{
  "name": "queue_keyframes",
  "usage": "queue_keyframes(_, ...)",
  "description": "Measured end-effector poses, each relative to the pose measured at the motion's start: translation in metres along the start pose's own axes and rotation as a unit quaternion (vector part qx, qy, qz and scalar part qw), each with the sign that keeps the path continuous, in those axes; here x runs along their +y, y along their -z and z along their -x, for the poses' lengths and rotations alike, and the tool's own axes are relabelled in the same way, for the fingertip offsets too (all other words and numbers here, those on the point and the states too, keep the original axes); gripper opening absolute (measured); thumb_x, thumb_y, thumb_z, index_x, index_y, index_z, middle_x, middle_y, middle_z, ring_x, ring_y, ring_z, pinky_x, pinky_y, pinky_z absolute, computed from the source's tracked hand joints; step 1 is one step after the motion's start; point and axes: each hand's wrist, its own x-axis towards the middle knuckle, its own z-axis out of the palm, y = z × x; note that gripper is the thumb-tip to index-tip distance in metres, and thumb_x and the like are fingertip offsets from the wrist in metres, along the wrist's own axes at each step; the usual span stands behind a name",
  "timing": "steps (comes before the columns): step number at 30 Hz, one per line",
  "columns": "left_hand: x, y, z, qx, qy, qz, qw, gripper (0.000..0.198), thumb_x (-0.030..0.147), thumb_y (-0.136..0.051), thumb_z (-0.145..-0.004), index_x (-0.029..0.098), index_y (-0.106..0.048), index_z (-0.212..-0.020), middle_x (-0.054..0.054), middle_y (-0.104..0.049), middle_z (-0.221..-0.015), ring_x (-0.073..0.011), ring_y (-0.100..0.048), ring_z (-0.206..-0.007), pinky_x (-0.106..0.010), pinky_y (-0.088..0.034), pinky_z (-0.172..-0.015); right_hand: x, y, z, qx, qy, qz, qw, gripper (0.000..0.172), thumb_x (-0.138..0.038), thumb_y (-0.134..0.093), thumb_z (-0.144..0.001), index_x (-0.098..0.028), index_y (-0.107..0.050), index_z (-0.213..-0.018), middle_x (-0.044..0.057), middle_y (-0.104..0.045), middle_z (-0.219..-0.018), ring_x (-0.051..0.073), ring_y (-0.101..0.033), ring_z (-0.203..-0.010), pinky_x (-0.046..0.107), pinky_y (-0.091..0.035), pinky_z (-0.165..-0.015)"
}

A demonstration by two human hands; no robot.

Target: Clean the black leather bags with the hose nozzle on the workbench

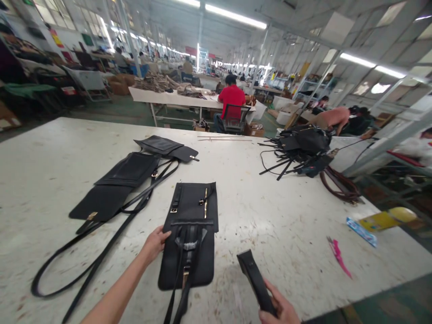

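Observation:
A flat black leather bag panel (194, 204) lies on the white table in front of me, with gold buckles, a gold zip and straps folded over its lower half. My left hand (158, 243) pinches its left edge. To the right, my right hand (278, 306) is closed around a wide black leather strap (254, 276), held above the table and tilted, its far end looped over. Two more black bag panels rest at the left: a nearer bag panel (126, 173) with long straps trailing toward me, and a farther bag panel (162, 145) partly beside it.
A heap of black bags and straps (303, 146) sits at the table's far right, beside brown straps (339, 184). Nearer are a yellow bottle (384, 220), a blue packet (361, 231) and pink-handled snips (339, 257). A person in red (232, 96) sits at another table beyond.

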Motion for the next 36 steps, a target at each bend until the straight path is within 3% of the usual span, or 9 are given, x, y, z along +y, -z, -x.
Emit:
queue_keyframes(4, -0.015, 0.001, -0.007, 0.034, -0.061, -0.136, 0.988, 0.045, 0.011, -0.066, -0.058, 0.017, -0.051, -0.1, -0.001, -0.069, -0.077, -0.0191, -0.065, -0.067, -0.029, -0.052, -0.059, -0.027, -0.017, -0.017, -0.046, -0.026, -0.013, 0.999, 0.084, -0.032, -0.061, -0.06, -0.01, -0.026, -0.134, -0.002, -0.057, -0.06, 0.014, -0.05, -0.04, 0.023, -0.038, -0.035)
queue_keyframes(8, -0.023, -0.001, -0.013, 0.066, -0.089, -0.181, 0.977, 0.051, 0.009, -0.063, -0.056, 0.017, -0.049, -0.105, 0.001, -0.068, -0.075, -0.0188, -0.065, -0.07, -0.029, -0.051, -0.064, -0.053, -0.039, -0.059, -0.079, -0.02, 0.002, 0.997, 0.073, -0.026, -0.058, -0.062, -0.015, -0.033, -0.13, -0.005, -0.053, -0.056, 0.014, -0.051, -0.038, 0.023, -0.041, -0.032)
queue_keyframes(13, -0.03, -0.001, -0.015, 0.085, -0.125, -0.255, 0.955, 0.061, 0.008, -0.068, -0.047, 0.017, -0.049, -0.105, 0.001, -0.067, -0.08, -0.0184, -0.063, -0.076, -0.028, -0.048, -0.07, -0.067, -0.069, -0.118, -0.138, -0.02, -0.002, 0.99, 0.069, -0.026, -0.06, -0.059, -0.015, -0.039, -0.124, -0.004, -0.058, -0.055, 0.016, -0.054, -0.038, 0.025, -0.044, -0.032)
queue_keyframes(17, -0.031, 0.0, -0.015, 0.085, -0.135, -0.29, 0.944, 0.063, 0.005, -0.067, -0.046, 0.018, -0.051, -0.105, 0.002, -0.066, -0.081, -0.018, -0.062, -0.077, -0.027, -0.046, -0.072, -0.077, -0.085, -0.145, -0.131, -0.032, 0.008, 0.991, 0.068, -0.026, -0.06, -0.058, -0.013, -0.04, -0.122, -0.003, -0.058, -0.053, 0.017, -0.055, -0.038, 0.026, -0.044, -0.032)
queue_keyframes(21, -0.031, 0.0, -0.013, 0.088, -0.132, -0.295, 0.942, 0.059, 0.007, -0.065, -0.047, 0.018, -0.053, -0.103, 0.003, -0.066, -0.077, -0.0191, -0.062, -0.076, -0.028, -0.046, -0.071, -0.09, -0.104, -0.146, -0.089, 0.007, 0.014, 0.996, 0.07, -0.024, -0.057, -0.063, -0.015, -0.034, -0.129, -0.007, -0.054, -0.049, 0.013, -0.051, -0.036, 0.021, -0.041, -0.032)
queue_keyframes(27, -0.041, -0.01, -0.001, 0.057, -0.138, -0.266, 0.952, 0.045, 0.011, -0.06, -0.05, 0.016, -0.056, -0.095, 0.001, -0.068, -0.078, -0.0205, -0.063, -0.078, -0.03, -0.048, -0.071, -0.103, -0.156, -0.126, -0.25, 0.003, 0.039, 0.967, 0.075, -0.019, -0.062, -0.058, -0.018, -0.037, -0.128, 0.0, -0.064, -0.075, 0.011, -0.052, -0.036, 0.02, -0.042, -0.03)
queue_keyframes(30, -0.048, -0.014, 0.003, 0.04, -0.141, -0.22, 0.964, 0.043, 0.01, -0.058, -0.05, 0.016, -0.056, -0.093, 0.001, -0.069, -0.082, -0.0202, -0.063, -0.08, -0.03, -0.048, -0.075, -0.1, -0.179, -0.123, -0.274, -0.03, 0.064, 0.959, 0.077, -0.016, -0.063, -0.055, -0.019, -0.038, -0.127, 0.004, -0.064, -0.091, 0.009, -0.052, -0.035, 0.02, -0.041, -0.031)
queue_keyframes(33, -0.054, -0.014, 0.002, 0.048, -0.137, -0.204, 0.968, 0.042, 0.01, -0.057, -0.05, 0.017, -0.057, -0.092, 0.001, -0.068, -0.079, -0.0204, -0.063, -0.078, -0.03, -0.048, -0.073, -0.096, -0.183, -0.121, -0.244, -0.013, 0.048, 0.968, 0.078, -0.015, -0.062, -0.055, -0.019, -0.035, -0.129, 0.005, -0.064, -0.092, 0.009, -0.051, -0.034, 0.021, -0.041, -0.029)
queue_keyframes(36, -0.058, -0.013, 0.0, 0.062, -0.145, -0.211, 0.965, 0.042, 0.012, -0.058, -0.052, 0.016, -0.055, -0.094, 0.001, -0.068, -0.078, -0.0203, -0.063, -0.075, -0.03, -0.048, -0.071, -0.095, -0.167, -0.116, -0.204, 0.007, 0.011, 0.979, 0.077, -0.017, -0.058, -0.058, -0.016, -0.031, -0.13, 0.003, -0.064, -0.081, 0.01, -0.05, -0.034, 0.021, -0.04, -0.028)
